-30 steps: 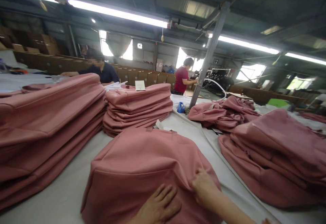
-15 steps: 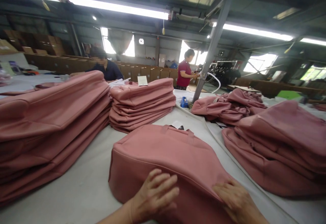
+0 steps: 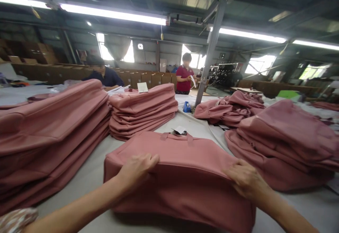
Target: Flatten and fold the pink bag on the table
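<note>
From the head camera, a dusty-pink fabric bag with short carry handles (image 3: 180,176) lies flat on the grey cloth-covered worktable (image 3: 84,176), close to its near edge. The left hand (image 3: 136,169) grips the bag's near left upper edge, fingers curled over the seam. The right hand (image 3: 245,180) clasps the near right corner, fingers bent around the fabric. A tall stack of folded pink bags (image 3: 47,134) fills the table's left side, a shorter stack (image 3: 143,109) sits behind, and loose heaped pink bags (image 3: 280,144) lie to the right. A small white tag (image 3: 179,130) rests just behind the handles.
</note>
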`<action>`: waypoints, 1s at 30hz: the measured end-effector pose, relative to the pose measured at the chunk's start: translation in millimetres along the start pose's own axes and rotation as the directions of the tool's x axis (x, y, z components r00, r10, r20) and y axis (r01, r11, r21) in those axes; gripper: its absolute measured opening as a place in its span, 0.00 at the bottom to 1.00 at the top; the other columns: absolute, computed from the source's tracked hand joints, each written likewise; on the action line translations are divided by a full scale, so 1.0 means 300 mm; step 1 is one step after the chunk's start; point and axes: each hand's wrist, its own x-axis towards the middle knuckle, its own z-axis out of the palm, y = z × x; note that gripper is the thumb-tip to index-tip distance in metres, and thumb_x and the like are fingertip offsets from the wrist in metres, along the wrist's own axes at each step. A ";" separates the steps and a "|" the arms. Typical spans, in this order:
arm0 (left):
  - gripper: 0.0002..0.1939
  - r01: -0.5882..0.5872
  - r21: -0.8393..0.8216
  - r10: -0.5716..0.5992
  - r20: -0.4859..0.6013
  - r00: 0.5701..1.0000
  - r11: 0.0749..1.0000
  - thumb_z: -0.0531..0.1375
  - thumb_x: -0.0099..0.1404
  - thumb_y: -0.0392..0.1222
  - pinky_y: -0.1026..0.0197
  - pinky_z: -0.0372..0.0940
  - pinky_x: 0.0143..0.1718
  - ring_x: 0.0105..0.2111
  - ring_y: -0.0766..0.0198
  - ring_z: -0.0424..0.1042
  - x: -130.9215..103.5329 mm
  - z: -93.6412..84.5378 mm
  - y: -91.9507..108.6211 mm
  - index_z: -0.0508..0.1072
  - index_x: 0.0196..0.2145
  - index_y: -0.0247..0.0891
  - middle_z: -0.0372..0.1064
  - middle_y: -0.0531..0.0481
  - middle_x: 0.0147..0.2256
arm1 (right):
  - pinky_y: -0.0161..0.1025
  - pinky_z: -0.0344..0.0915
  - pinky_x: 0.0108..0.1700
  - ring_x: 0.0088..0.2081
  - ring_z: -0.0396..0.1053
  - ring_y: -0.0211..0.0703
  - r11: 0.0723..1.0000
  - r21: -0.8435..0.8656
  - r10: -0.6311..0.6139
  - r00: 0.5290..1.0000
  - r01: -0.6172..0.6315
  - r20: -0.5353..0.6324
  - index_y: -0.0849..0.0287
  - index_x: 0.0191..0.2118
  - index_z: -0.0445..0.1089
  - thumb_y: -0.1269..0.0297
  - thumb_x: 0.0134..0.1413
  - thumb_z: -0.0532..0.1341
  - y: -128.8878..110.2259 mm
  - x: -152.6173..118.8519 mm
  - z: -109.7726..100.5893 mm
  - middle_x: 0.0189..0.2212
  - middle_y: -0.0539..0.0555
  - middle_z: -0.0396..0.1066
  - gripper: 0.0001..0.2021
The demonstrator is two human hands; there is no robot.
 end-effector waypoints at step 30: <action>0.20 -0.067 0.206 0.129 -0.301 0.945 0.976 0.51 0.69 0.30 0.54 0.63 0.37 0.33 0.60 0.64 -0.505 0.332 -0.009 0.65 0.56 0.39 0.72 0.46 0.47 | 0.42 0.57 0.56 0.49 0.72 0.44 0.996 -0.079 0.023 0.968 -0.044 -0.249 0.53 0.67 0.49 0.76 0.59 0.48 -0.164 -0.395 0.329 0.51 0.53 0.73 0.31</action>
